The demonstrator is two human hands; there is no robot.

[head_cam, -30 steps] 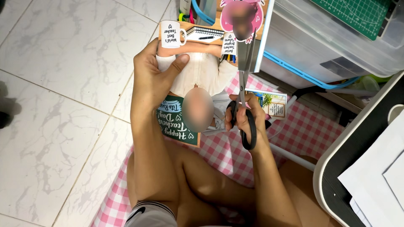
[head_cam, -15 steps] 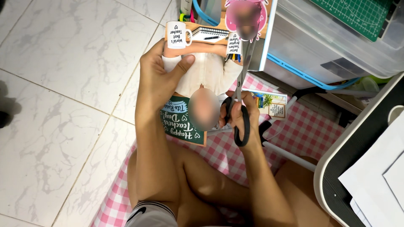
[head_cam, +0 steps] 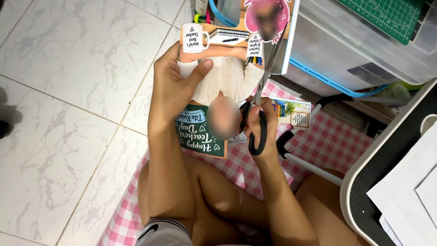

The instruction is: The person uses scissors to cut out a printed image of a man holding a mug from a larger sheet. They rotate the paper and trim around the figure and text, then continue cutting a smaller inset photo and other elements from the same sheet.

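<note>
Moved: the scissors (head_cam: 260, 98) are sitting closer in toward the printed cutout sheet (head_cam: 218, 82) than a second ago, the blades leaning more to the right, and the sheet is riding slightly further up and to the right.
Left hand (head_cam: 175, 91): it is pinching the sheet's left edge, thumb on top, fingers underneath and out of view.
Right hand (head_cam: 260, 123): it is closed through the black handle loops, blades running up along the sheet's right edge.
Sheet position: it is being held in the air over the pink checked cloth (head_cam: 255, 171) and the person's knees.
Handling: probably light, thin card, floppy where it is unsupported and easy to crease or tear; a grip close to the cut line looks best for keeping it flat.
Scissors: rigid and sharp, so fingers are best kept clear of the blades.
Hard to make out: how far the blades are opening is unclear, the tips are getting lost against the clear plastic bin (head_cam: 359, 41), and the printed faces are blurred.
</note>
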